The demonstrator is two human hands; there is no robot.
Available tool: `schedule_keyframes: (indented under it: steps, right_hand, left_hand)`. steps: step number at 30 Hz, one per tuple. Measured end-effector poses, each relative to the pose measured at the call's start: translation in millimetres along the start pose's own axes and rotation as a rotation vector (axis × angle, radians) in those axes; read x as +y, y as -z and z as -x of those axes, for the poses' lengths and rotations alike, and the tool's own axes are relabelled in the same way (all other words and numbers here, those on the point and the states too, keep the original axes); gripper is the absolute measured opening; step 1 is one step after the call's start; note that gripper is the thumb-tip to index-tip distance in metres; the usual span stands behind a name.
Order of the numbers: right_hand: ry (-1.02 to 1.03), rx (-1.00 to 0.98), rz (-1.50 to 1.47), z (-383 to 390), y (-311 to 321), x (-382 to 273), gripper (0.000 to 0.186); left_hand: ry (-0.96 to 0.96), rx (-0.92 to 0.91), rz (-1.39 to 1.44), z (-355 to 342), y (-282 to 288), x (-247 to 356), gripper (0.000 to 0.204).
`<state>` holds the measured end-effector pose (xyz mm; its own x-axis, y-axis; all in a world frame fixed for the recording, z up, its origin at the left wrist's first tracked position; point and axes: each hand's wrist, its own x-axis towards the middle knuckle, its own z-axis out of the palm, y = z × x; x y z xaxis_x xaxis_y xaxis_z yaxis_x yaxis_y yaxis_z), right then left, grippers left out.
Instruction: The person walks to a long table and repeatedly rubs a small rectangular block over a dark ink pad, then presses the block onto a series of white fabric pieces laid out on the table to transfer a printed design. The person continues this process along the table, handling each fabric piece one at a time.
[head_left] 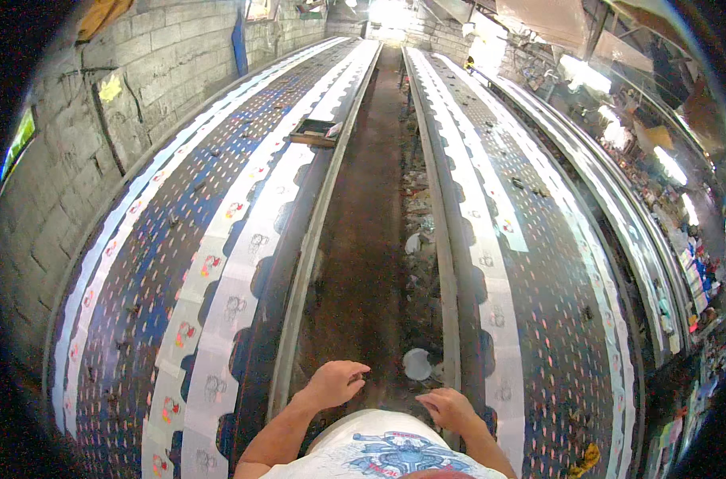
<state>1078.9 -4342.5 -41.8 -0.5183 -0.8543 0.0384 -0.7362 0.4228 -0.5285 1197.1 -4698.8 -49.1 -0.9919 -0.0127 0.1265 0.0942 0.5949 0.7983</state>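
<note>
Two long tables run away toward a bright far end, the left table and the right table, both dark and dotted with rows of small pale marks. A grey block wall stands along the far left, and a brown floor fills the narrow aisle between the tables. Long pale cloth strips lie lengthwise on both tables: on the left table, a wavy-edged inner strip with grey outline drawings lies beside a strip with red and yellow pictures, while on the right table another wavy-edged strip lies near the aisle. The person's white shirt, with a blue and red print, shows at the bottom. A dark frame rests across the aisle side of the left table, well ahead of the hands. The left hand is bare and partly open, fingers loosely bent and pointing inward, near the left table's edge; the right hand is likewise loosely bent and partly open, near the right table's edge. A whitish scrap lies below, between the tables, and a yellow lump sits on the right table
</note>
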Motion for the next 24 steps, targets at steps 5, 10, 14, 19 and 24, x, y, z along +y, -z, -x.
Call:
schedule_keyframes:
  steps: [5,10,14,19,24]
  right_hand:
    - [-0.143,0.085,0.091,-78.2,41.2,119.0,0.023]
    - [-0.171,0.312,0.145,-216.1,128.5,219.0,0.02]
    - [0.01,0.37,0.149,-348.3,175.7,259.1,0.019]
    - [0.263,0.268,0.05,-517.3,204.4,267.7,0.029]
    - [0.49,0.141,0.1,-691.2,224.9,290.8,0.04]
  left_hand:
    - [-0.061,0.013,-0.069,-135.9,21.4,-51.2,0.036]
    - [-0.114,0.064,-0.126,-280.4,66.2,-84.6,0.032]
    - [-0.068,0.194,-0.12,-368.5,104.6,-102.4,0.029]
    - [-0.043,0.389,-0.052,-458.0,134.9,-147.3,0.026]
    - [-0.051,0.524,-0.089,-557.3,162.4,-231.0,0.021]
